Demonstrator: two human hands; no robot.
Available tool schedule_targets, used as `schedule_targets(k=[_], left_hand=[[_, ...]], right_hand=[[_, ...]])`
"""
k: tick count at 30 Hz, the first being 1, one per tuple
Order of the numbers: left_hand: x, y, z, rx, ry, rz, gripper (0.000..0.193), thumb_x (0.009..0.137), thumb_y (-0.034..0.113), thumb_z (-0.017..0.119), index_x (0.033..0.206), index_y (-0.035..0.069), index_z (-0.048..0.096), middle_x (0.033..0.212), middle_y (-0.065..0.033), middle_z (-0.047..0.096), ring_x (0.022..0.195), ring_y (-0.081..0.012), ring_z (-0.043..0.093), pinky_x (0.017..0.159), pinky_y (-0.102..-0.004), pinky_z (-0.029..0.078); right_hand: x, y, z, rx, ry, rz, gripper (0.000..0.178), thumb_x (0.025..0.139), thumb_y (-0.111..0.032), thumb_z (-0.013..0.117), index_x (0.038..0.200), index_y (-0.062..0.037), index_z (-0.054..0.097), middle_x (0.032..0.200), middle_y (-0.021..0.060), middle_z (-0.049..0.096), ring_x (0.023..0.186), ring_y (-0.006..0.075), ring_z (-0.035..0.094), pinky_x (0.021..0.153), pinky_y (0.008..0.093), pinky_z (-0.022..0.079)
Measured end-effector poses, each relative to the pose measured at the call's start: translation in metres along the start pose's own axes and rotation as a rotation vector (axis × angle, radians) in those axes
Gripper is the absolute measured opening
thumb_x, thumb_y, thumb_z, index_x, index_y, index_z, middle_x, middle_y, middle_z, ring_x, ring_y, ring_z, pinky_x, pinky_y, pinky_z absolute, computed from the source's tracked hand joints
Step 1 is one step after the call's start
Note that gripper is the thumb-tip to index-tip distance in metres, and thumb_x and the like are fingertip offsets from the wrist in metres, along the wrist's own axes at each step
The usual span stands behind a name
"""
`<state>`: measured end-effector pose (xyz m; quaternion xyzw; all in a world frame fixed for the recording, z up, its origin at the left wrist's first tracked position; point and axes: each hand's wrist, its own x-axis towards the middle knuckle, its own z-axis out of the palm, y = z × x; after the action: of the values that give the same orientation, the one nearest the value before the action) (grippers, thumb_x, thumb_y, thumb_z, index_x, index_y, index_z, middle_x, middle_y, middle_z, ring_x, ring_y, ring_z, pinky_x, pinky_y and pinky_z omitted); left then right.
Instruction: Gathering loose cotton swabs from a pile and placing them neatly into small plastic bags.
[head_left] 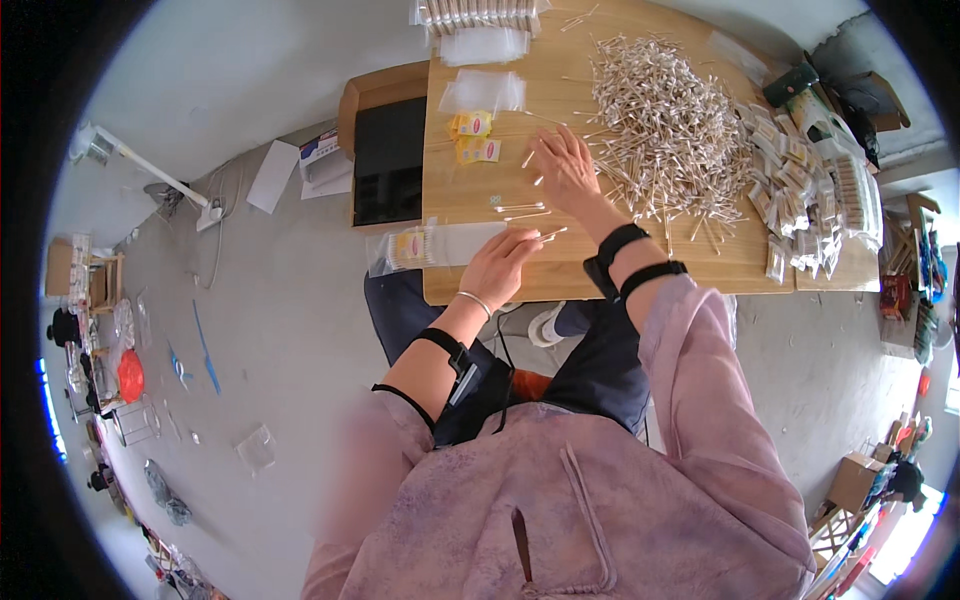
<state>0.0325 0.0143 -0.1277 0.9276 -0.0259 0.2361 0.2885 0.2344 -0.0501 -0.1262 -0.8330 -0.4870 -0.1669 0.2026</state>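
Several cotton swabs (553, 235) stick out past the fingers of my left hand (497, 265), which is closed around them near the table's front edge. My right hand (566, 172) reaches over the tabletop with its fingers stretched out and slightly apart, beside a few loose swabs at the left of a big heap of cotton swabs (665, 130). Between my two hands lie more loose swabs (525, 209). Left of my left hand is a clear plastic pouch (437, 247) with swabs and a yellow label inside.
Yellow labels (478, 150) and clear bags (485, 90) lie on the wooden table (560, 270). A row of filled packs (480, 15) sits at the far edge. Many small packs (795, 185) pile up at the right. A dark-lined box (390, 160) adjoins the table's left side.
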Motion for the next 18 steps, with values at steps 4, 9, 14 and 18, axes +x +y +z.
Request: schedule_targets(k=[4, 9, 14, 18], left_hand=[[-0.004, -0.001, -0.001, 0.012, -0.030, -0.038, 0.031, 0.074, -0.006, 0.057, 0.101, 0.011, 0.061, 0.112, -0.0038, 0.061, 0.107, -0.0276, 0.057, 0.093, -0.0376, 0.048], [-0.002, -0.001, 0.002, 0.139, 0.027, -0.088, 0.034, 0.079, 0.004, 0.057, 0.113, 0.009, 0.055, 0.125, -0.0104, 0.053, 0.121, -0.0316, 0.046, 0.103, -0.0434, 0.038], [-0.003, -0.001, 0.004, 0.293, 0.041, -0.211, 0.049, 0.085, 0.018, 0.055, 0.131, 0.004, 0.044, 0.142, -0.0178, 0.038, 0.134, -0.0340, 0.032, 0.112, -0.0463, 0.025], [-0.004, 0.008, 0.000, 0.350, -0.170, -0.169, 0.062, 0.087, 0.030, 0.054, 0.141, 0.005, 0.035, 0.149, -0.0125, 0.032, 0.140, -0.0303, 0.023, 0.115, -0.0470, 0.015]], right_hand=[[0.004, 0.001, -0.001, 0.005, -0.067, -0.056, 0.023, 0.083, -0.015, 0.060, 0.105, -0.0135, 0.064, 0.114, 0.0078, 0.056, 0.113, 0.0306, 0.047, 0.100, 0.0452, 0.036], [-0.043, -0.022, -0.007, 0.195, -0.021, 0.041, 0.016, 0.082, -0.016, 0.062, 0.098, -0.0119, 0.063, 0.101, 0.0073, 0.055, 0.099, 0.0301, 0.051, 0.086, 0.0437, 0.043], [-0.084, -0.044, -0.030, 0.442, 0.053, 0.232, 0.022, 0.083, -0.008, 0.058, 0.105, -0.0049, 0.058, 0.106, 0.0141, 0.055, 0.101, 0.0356, 0.050, 0.088, 0.0444, 0.043], [-0.117, -0.033, -0.051, 0.451, 0.202, 0.462, 0.030, 0.087, -0.004, 0.051, 0.117, -0.0009, 0.052, 0.118, 0.0205, 0.052, 0.111, 0.0386, 0.048, 0.095, 0.0447, 0.040]])
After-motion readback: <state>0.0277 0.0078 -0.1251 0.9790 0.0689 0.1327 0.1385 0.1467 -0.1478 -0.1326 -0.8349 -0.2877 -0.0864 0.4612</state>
